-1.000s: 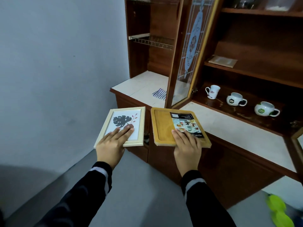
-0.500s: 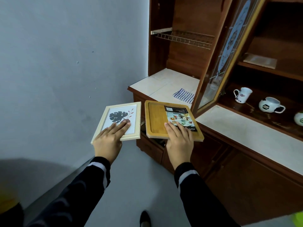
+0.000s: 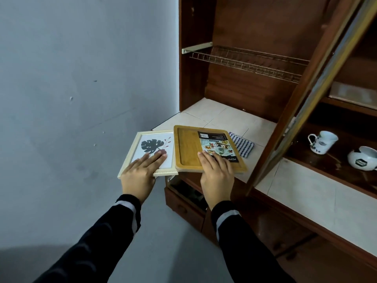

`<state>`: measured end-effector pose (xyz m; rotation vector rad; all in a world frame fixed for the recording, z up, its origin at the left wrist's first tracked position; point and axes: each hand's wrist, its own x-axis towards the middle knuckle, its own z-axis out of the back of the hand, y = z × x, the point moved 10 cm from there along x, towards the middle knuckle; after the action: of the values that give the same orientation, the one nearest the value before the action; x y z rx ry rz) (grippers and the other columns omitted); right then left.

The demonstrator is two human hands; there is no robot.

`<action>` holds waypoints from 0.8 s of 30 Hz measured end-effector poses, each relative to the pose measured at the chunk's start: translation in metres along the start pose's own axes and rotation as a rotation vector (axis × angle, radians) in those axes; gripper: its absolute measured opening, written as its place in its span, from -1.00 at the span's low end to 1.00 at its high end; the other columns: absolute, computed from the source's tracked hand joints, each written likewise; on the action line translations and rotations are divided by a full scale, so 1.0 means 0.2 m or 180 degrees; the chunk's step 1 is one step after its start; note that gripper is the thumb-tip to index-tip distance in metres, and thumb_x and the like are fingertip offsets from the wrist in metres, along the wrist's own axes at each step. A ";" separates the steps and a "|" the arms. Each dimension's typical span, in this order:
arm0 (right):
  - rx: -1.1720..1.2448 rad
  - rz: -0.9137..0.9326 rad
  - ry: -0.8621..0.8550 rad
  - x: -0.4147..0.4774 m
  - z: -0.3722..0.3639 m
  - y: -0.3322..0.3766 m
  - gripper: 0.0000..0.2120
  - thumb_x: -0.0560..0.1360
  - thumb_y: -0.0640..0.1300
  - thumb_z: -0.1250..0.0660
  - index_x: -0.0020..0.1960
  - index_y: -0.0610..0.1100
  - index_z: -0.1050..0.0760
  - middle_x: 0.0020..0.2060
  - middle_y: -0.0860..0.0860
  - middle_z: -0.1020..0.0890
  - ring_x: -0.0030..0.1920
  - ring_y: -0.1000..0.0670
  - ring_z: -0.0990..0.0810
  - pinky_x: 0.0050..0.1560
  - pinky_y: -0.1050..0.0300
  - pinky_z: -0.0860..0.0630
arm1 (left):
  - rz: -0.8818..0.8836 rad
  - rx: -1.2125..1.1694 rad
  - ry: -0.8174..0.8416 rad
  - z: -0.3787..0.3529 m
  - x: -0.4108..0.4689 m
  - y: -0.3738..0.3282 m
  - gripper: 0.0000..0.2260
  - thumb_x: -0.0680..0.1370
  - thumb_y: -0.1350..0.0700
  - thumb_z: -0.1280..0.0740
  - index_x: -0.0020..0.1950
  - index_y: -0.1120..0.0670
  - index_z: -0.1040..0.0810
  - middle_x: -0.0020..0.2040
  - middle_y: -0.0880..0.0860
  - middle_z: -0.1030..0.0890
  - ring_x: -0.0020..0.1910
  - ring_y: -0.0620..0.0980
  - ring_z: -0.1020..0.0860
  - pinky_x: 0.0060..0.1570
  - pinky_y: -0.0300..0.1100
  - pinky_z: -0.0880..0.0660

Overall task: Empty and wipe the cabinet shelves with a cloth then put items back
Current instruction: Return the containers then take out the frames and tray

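Wooden tray (image 3: pixel 187 152) pinched in my right hand (image 3: pixel 216 175), cream picture frame (image 3: pixel 152 144) in my left hand (image 3: pixel 139 177), fingers flat on top; striped cloth (image 3: pixel 243 146) lies just ahead, open cabinet door (image 3: pixel 299 103) beside it.

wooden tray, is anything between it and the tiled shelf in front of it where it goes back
Yes: the striped cloth lies on the tiled shelf just past the wooden tray, at its far right corner. The open door stands close on the right.
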<state>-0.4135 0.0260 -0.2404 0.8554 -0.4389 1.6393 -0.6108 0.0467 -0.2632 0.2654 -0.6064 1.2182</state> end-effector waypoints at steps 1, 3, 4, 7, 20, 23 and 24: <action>-0.0019 -0.0027 0.0019 0.03 -0.04 -0.03 -0.58 0.45 -0.30 -0.16 0.21 -0.12 -0.62 0.14 0.02 -0.66 0.19 -0.09 -0.59 0.16 -0.07 -0.50 | -0.0021 0.0003 0.0019 -0.04 0.05 0.01 -0.41 0.43 0.28 -0.04 0.32 -0.07 -0.60 0.29 -0.12 -0.59 0.18 0.12 -0.63 0.03 -0.02 -0.61; -0.0076 -0.0074 0.0085 0.08 -0.13 -0.09 -0.58 0.45 -0.30 -0.18 0.22 -0.11 -0.61 0.15 0.03 -0.66 0.20 -0.08 -0.58 0.17 -0.07 -0.49 | -0.0081 -0.0014 0.0081 -0.13 0.14 0.02 -0.41 0.43 0.28 -0.04 0.33 -0.07 -0.59 0.30 -0.12 -0.58 0.19 0.12 -0.62 0.04 -0.01 -0.61; -0.0133 -0.0097 0.0105 0.10 -0.17 -0.12 -0.59 0.45 -0.30 -0.19 0.22 -0.11 -0.61 0.15 0.02 -0.66 0.20 -0.08 -0.58 0.18 -0.07 -0.48 | -0.0114 -0.0021 0.0105 -0.17 0.18 0.02 -0.41 0.43 0.28 -0.04 0.33 -0.07 -0.59 0.30 -0.12 -0.58 0.19 0.12 -0.62 0.04 -0.01 -0.61; -0.0268 -0.0158 0.0083 0.15 -0.27 -0.19 -0.61 0.44 -0.30 -0.26 0.21 -0.10 -0.61 0.14 0.02 -0.66 0.19 -0.08 -0.59 0.19 -0.05 -0.45 | -0.0233 -0.0077 0.0105 -0.29 0.29 0.03 -0.45 0.45 0.27 -0.05 0.31 -0.05 -0.61 0.29 -0.12 -0.59 0.17 0.13 -0.63 0.01 -0.01 -0.62; -0.0877 -0.0754 0.0466 0.43 -0.80 -0.53 -0.51 0.33 -0.27 -0.17 0.21 -0.11 -0.62 0.14 0.00 -0.66 0.17 -0.09 -0.60 0.19 -0.05 -0.41 | -0.0953 -0.0357 0.0961 -0.99 0.92 0.13 -0.28 0.23 0.40 -0.51 0.33 -0.07 -0.59 0.28 -0.05 -0.61 0.19 0.15 -0.62 0.06 0.01 -0.58; -0.0978 -0.0882 0.0398 0.51 -0.90 -0.55 -0.55 0.37 -0.25 -0.15 0.17 -0.11 -0.64 0.09 0.00 -0.68 0.13 -0.09 -0.62 0.18 -0.03 -0.35 | -0.1249 -0.0359 0.1042 -1.12 1.05 0.17 -0.24 0.20 0.47 -0.44 0.34 -0.05 -0.59 0.27 -0.04 -0.62 0.19 0.15 -0.62 0.10 0.02 -0.57; -0.1019 -0.0936 0.0383 0.53 -0.94 -0.55 -0.56 0.39 -0.24 -0.15 0.16 -0.11 -0.64 0.08 0.00 -0.69 0.12 -0.08 -0.62 0.18 -0.02 -0.34 | -0.1326 -0.0371 0.1058 -1.17 1.10 0.19 -0.24 0.20 0.47 -0.43 0.33 -0.06 -0.60 0.26 -0.04 -0.62 0.18 0.14 -0.63 0.10 0.02 -0.58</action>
<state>-0.3696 0.2564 -0.3054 0.5491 -0.4532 1.2979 -0.5317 0.3524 -0.3327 0.0803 -0.3094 0.7972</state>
